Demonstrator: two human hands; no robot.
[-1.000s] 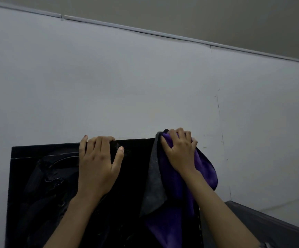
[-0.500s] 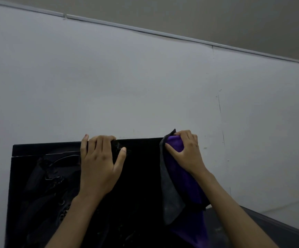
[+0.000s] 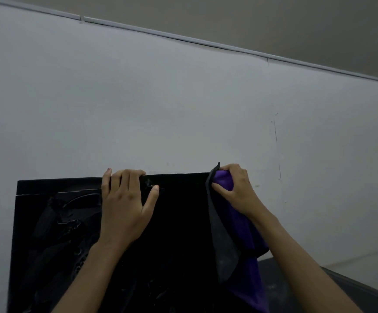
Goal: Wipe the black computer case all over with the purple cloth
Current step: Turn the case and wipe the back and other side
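The light was dim, flat and grey, with no hard shadows on the wall [image 3: 138, 98]. The black computer case [image 3: 179, 222] was almost too dark to show detail; only the purple cloth [image 3: 240, 227] kept colour. The wall's top trim [image 3: 206, 43] bowed from wide-angle distortion. Edges were soft.

The cloth [image 3: 240, 233] in my right grip [image 3: 236, 188] is soft, matt fabric, purple on one face and grey on the other. The computer case [image 3: 179, 222] looks smooth, glossy black. The wall [image 3: 160, 109] is matt, lightly scuffed.
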